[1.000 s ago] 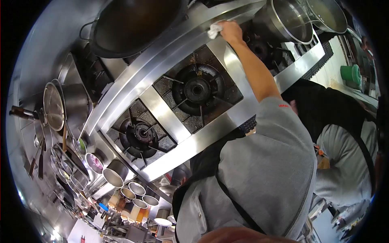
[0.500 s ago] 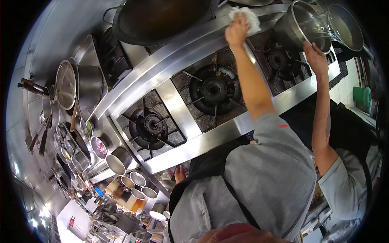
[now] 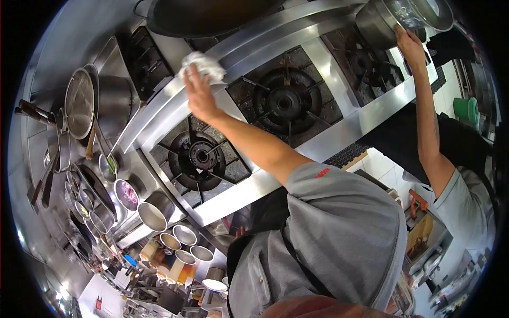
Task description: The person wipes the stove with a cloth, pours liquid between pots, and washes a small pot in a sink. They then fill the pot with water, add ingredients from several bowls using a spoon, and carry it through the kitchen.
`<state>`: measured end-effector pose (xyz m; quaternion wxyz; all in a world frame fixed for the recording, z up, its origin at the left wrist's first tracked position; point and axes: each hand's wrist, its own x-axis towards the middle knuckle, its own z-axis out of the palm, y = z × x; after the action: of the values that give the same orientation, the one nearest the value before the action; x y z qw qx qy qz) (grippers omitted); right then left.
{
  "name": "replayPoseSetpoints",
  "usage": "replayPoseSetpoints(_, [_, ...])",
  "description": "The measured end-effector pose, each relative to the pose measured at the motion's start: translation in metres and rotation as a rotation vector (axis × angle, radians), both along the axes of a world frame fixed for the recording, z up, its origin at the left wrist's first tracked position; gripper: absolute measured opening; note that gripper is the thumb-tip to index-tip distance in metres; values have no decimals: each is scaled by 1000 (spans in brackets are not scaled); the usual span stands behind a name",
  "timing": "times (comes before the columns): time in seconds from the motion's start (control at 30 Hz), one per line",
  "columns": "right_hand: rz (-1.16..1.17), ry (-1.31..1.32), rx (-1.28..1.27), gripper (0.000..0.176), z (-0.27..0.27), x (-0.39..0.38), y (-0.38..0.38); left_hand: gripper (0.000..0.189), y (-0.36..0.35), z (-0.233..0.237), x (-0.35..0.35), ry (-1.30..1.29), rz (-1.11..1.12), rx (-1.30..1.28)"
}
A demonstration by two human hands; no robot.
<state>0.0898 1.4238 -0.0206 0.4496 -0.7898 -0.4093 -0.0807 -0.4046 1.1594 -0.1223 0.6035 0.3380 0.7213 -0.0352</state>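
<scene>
My right hand (image 3: 201, 100) presses a crumpled white cloth (image 3: 208, 67) onto the raised steel ledge (image 3: 238, 55) behind the burners, its fingers over the cloth. Below it is the left burner (image 3: 201, 153); the middle burner (image 3: 285, 103) lies to its right. Only the fingertips of my left hand (image 3: 240, 232) show beside my dark apron, by the stove's front edge. The rest of that hand is hidden, and I cannot make out anything in it.
A large wok (image 3: 207, 18) sits behind the ledge. At right, a co-worker's hand (image 3: 411, 47) grips a metal pot (image 3: 374, 26) near the right burner (image 3: 363, 63). Strainers (image 3: 79, 103), small pots (image 3: 155, 212) and a bowl of purple pieces (image 3: 127, 194) stand at left.
My right hand has swept the cloth leftward along the ledge, from near the right burner to above the left one. My left hand shows less. The co-worker's pot has shifted slightly upward in view.
</scene>
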Motion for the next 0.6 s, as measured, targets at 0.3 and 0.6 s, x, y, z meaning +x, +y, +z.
replayPoseSetpoints(0.3, [245, -338, -73, 43, 15, 53, -43, 31, 33, -14, 33, -43, -110, -15])
replayPoseSetpoints(0.6, [-195, -204, -351, 51, -1, 311, -203, 31, 52, -5, 54, -28, -153, 4])
